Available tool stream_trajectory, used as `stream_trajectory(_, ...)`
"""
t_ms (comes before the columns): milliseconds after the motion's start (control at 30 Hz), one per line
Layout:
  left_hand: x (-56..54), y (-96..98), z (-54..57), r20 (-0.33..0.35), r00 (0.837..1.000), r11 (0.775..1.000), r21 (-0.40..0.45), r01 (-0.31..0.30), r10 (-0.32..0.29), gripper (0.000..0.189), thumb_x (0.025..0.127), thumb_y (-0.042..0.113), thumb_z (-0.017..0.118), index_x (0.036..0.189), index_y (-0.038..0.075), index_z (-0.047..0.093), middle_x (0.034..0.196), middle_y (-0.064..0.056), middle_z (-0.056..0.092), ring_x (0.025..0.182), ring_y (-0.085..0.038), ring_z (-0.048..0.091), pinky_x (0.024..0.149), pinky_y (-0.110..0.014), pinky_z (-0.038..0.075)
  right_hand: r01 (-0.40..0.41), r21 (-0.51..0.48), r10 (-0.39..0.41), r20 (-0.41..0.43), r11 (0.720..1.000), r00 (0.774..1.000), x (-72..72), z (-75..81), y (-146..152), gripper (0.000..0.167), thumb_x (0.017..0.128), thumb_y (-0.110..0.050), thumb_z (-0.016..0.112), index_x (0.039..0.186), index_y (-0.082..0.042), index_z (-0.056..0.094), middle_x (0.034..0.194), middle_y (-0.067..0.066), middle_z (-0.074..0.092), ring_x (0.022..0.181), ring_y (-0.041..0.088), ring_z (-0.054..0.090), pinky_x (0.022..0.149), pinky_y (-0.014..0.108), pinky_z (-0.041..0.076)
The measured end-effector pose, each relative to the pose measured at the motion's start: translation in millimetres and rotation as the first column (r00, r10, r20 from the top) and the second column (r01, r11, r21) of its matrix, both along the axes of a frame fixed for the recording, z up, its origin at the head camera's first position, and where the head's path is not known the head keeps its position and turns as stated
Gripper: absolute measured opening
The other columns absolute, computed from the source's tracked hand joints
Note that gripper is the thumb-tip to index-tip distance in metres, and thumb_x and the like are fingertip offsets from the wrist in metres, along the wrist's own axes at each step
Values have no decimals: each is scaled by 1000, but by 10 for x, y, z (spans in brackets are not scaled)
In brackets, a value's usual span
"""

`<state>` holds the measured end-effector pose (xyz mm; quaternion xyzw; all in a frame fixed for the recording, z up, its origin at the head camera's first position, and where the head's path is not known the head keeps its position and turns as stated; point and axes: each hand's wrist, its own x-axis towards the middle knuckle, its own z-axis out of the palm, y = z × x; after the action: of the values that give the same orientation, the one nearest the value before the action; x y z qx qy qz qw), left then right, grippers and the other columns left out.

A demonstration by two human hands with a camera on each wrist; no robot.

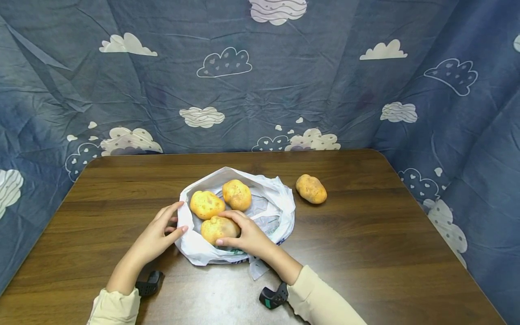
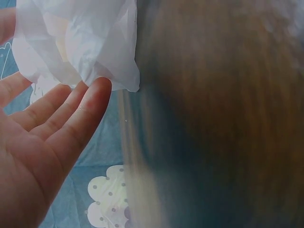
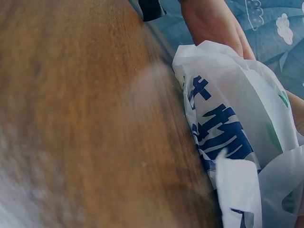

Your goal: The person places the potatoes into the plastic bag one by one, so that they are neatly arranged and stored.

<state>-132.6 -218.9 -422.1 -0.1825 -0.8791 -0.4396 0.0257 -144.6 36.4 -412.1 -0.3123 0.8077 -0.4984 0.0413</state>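
Note:
A white plastic bag [image 1: 286,203] lies with its mouth spread wide on the table. Inside it are two potatoes [image 1: 207,204] [image 1: 237,195] side by side, plus a third potato [image 1: 217,229] nearer the front. My right hand [image 1: 248,234] reaches over the bag's front rim and holds that front potato between thumb and fingers. At the bag's left rim, my left hand [image 1: 156,237] touches the plastic. Its fingers [image 2: 90,102] are fairly straight against the bag [image 2: 102,42] in the left wrist view. In the right wrist view, the bag's side [image 3: 228,128] hides most of my right hand.
Another potato [image 1: 311,188] lies on the brown wooden table [image 1: 386,234], right of the bag. A blue curtain with clouds [image 1: 284,90] hangs behind the table and along its sides. Each wrist wears a black device [image 1: 150,283] [image 1: 274,296].

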Motion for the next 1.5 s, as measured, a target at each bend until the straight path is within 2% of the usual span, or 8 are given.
stream_trajectory(600,-21,-3,-23,0,1000,1000,6,1,-1,62,85,9,63,138,2,30,130,-20,35,102,-31,49,78,-37,50,-52,-24,52,-22,998,998,-18,-6,22,40,84,-11,64,121,1,52,122,14,50,114,24,44,100,31,32)
stream_trajectory(800,-15,0,-23,8,1000,1000,-4,-4,4,62,85,10,62,138,3,30,130,-19,35,102,-30,50,78,-37,50,-58,-65,56,-30,996,998,-15,14,37,37,85,-8,62,119,3,53,121,14,50,115,25,43,100,28,31)
stream_trajectory(900,-8,4,-20,1,1000,1000,-13,-6,6,62,85,10,62,137,2,30,130,-20,35,102,-31,50,77,-37,50,-64,-109,58,-59,992,997,-21,19,51,35,85,-6,61,117,5,53,120,16,51,114,26,44,99,31,33)
stream_trajectory(1100,32,56,70,9,1000,1000,-21,-15,15,60,85,3,61,136,-3,30,128,-23,35,100,-34,49,78,-41,49,-74,-149,53,-141,986,989,-111,-105,96,35,88,-12,59,119,2,53,122,12,51,116,19,43,97,36,36)
stream_trajectory(1200,33,50,59,6,1000,1000,-26,-15,15,60,85,6,61,137,-1,30,129,-22,35,101,-32,49,78,-39,49,-59,-145,34,-167,988,985,-105,-58,118,35,88,-12,59,120,1,52,122,13,51,117,19,43,99,32,33)
stream_trajectory(1300,75,93,157,11,1000,1000,-24,-17,17,59,85,3,60,135,-3,31,128,-24,36,101,-34,49,78,-41,49,-35,-139,9,-183,990,983,-37,120,133,36,84,-2,61,119,5,52,119,19,52,115,25,45,99,33,34)
stream_trajectory(1400,135,148,299,3,1000,1000,-17,-8,8,57,85,0,60,133,-7,31,125,-26,36,99,-36,49,77,-44,48,-17,-136,-11,-197,991,980,-44,154,157,38,84,-1,60,120,7,50,120,19,51,114,26,45,99,33,34)
stream_trajectory(1500,150,160,339,-9,1000,1000,-25,-1,1,56,85,-1,59,132,-9,31,124,-27,36,98,-37,49,76,-44,49,-4,-144,-25,-198,990,980,-54,175,187,39,84,0,60,121,8,48,121,20,50,114,28,45,99,35,34)
